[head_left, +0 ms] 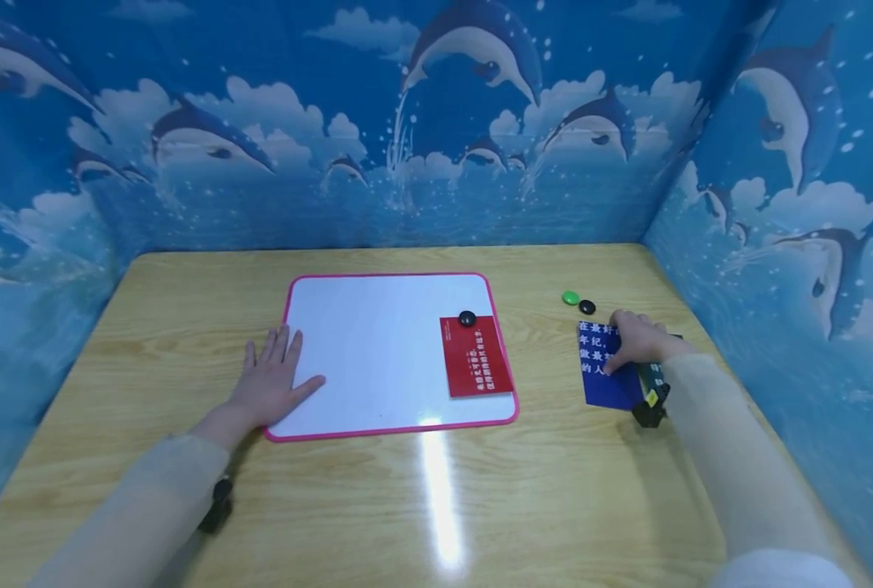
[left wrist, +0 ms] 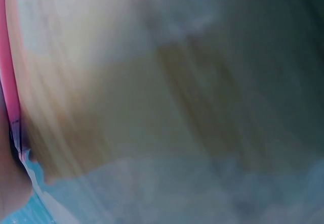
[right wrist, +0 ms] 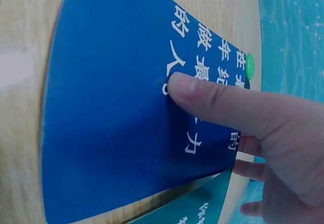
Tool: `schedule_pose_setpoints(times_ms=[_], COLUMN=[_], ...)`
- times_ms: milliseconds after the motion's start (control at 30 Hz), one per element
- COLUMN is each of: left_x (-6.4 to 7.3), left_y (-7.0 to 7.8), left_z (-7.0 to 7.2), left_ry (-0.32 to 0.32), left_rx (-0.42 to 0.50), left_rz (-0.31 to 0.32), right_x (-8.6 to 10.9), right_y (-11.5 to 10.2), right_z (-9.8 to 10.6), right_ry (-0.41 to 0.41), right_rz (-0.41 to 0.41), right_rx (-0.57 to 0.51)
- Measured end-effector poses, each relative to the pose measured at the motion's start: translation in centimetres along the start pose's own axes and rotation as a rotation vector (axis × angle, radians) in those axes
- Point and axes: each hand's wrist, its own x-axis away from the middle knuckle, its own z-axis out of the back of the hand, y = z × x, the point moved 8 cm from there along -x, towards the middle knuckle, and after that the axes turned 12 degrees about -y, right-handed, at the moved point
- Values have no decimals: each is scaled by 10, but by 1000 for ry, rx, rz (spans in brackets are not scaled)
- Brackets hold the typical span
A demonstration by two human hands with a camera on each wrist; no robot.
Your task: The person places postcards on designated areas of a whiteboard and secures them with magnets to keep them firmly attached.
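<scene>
My left hand [head_left: 270, 384] lies flat with fingers spread over the left edge of a pink-rimmed whiteboard [head_left: 377, 351]. On the right, my right hand [head_left: 638, 339] grips a blue card [right wrist: 116, 97] printed with white Chinese characters. The thumb lies across its face, and the other fingers reach past the far edge, partly hidden. Under and beside the blue card shows a dark green card [right wrist: 195, 204] with white writing. A red card [head_left: 476, 363] lies on the board's right side, with a round black magnet [head_left: 467, 318] on its upper part.
Behind the blue card, a green magnet [head_left: 571, 298] and another black magnet [head_left: 587, 307] sit side by side on the wooden table [head_left: 348, 514]. Dolphin-printed curtains [head_left: 296, 196] enclose the table at the back and sides. The left wrist view is mostly blurred.
</scene>
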Motion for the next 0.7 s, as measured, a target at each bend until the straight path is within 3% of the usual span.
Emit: schedule_pose_setpoints(times_ms=[367,700], left_x=[-2,-2], left_y=[-2,-1], left_z=[0,0], left_ry=[1,1], left_rx=[7,5], left_rz=[0,0], right_x=[-3,0], right_y=[3,8], right_z=[5,10], right_ry=[38,103], right_rz=[12,53], right_rx=[-17,-206])
